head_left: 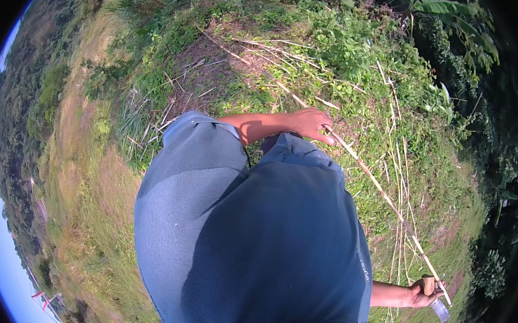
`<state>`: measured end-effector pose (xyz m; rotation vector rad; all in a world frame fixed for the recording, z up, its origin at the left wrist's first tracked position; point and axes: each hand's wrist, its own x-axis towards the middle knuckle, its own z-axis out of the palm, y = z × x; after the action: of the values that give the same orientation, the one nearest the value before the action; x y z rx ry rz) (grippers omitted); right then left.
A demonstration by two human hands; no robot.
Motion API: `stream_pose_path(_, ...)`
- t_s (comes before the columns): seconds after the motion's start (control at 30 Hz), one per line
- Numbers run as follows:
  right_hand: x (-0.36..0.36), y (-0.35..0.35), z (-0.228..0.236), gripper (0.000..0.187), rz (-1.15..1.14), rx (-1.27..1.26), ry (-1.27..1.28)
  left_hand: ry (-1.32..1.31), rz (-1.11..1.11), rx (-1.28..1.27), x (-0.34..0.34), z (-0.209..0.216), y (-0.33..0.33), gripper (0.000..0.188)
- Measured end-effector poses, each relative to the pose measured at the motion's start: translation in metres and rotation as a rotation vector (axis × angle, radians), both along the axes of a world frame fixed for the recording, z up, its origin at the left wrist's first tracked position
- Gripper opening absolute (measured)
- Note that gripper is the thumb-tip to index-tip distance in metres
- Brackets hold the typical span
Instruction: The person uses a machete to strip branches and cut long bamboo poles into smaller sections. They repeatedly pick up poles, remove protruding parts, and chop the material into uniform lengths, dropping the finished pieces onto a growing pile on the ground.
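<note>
A long, thin pale cane (pixel 383 196) runs slantwise from the upper middle to the lower right. My left hand (pixel 313 123) is closed around it partway along, with the arm reaching across from the left. At the lower right, my right hand (pixel 423 294) is wrapped around the wooden handle (pixel 428 284) of a knife. The knife's blade (pixel 441 311) shows below that hand, partly cut off from view by the fingers and the cane. The cane's near end lies against my right hand; whether those fingers also grip it, I cannot tell.
Several cut canes (pixel 399 170) lie on the grass to the right. More dry stalks (pixel 287 54) are scattered ahead. Leafy bushes (pixel 347 41) and a broad-leaved plant (pixel 446 9) edge the right side. Tall dry grass (pixel 88 215) covers the left slope. My blue shirt (pixel 264 239) hides the middle.
</note>
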<state>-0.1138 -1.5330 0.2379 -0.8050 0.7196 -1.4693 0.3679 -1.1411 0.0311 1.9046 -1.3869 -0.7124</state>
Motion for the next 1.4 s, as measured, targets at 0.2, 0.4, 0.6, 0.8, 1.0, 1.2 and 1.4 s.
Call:
stream_pose_path(0.2, -0.044, -0.027, 0.010, 0.032, -0.052, 0.032, 0.084, -0.277, 0.120, -0.113, 0.012, -0.079, 0.030, 0.050)
stream_pose_path(0.4, -0.121, -0.042, -0.020, 0.027, -0.033, 0.072, 0.043, -0.110, -0.073, 0.100, 0.026, -0.042, 0.002, 0.049)
stream_pose_path(0.6, 0.001, 0.035, -0.082, 0.030, -0.177, 0.256, 0.162, -0.117, -0.010, -0.084, 0.003, 0.006, -0.067, 0.038)
stream_pose_path(0.8, 0.101, 0.107, -0.091, 0.050, -0.326, 0.345, 0.199, -0.004, -0.231, -0.054, -0.025, 0.038, -0.123, 0.035)
stream_pose_path(1.0, 0.146, 0.133, -0.095, 0.056, -0.299, 0.220, 0.147, 0.257, -0.441, 0.278, -0.041, 0.062, -0.134, 0.051)
stream_pose_path(1.2, 0.167, 0.151, -0.082, 0.021, -0.236, 0.081, 0.006, 0.213, -0.507, 0.227, -0.049, 0.074, -0.139, 0.049)
stream_pose_path(1.4, 0.164, 0.157, -0.077, 0.021, -0.242, 0.052, 0.004, 0.137, -0.369, -0.315, -0.120, 0.096, -0.159, 0.027)
